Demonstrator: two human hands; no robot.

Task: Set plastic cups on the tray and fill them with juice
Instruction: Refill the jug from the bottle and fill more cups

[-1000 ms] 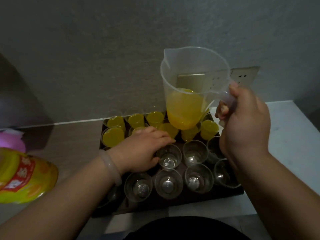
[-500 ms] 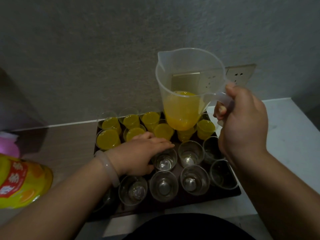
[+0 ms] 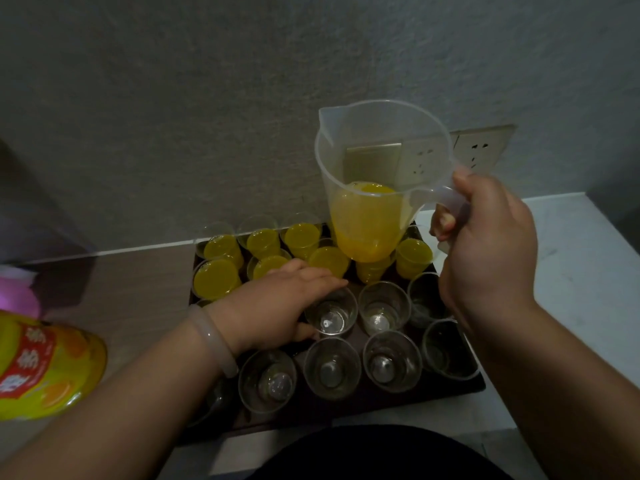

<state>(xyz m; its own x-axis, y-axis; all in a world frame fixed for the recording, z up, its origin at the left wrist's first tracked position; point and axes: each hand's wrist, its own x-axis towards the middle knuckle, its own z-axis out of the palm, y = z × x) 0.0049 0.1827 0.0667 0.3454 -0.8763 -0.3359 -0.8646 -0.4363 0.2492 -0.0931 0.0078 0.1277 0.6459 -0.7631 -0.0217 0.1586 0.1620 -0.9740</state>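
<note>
Cup [image 3: 330, 315] — left hand [image 3: 277, 306] still grips it; right hand [image 3: 485, 251] clamps jug [image 3: 374, 188] (unmoved).

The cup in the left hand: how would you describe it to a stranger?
On the dark tray by the wall, juice-filled cups stand at the back and empty ones in front. In the empty row nearest the full ones, it is the leftmost visible cup. Alone among its neighbours, the left hand holds it.
</note>
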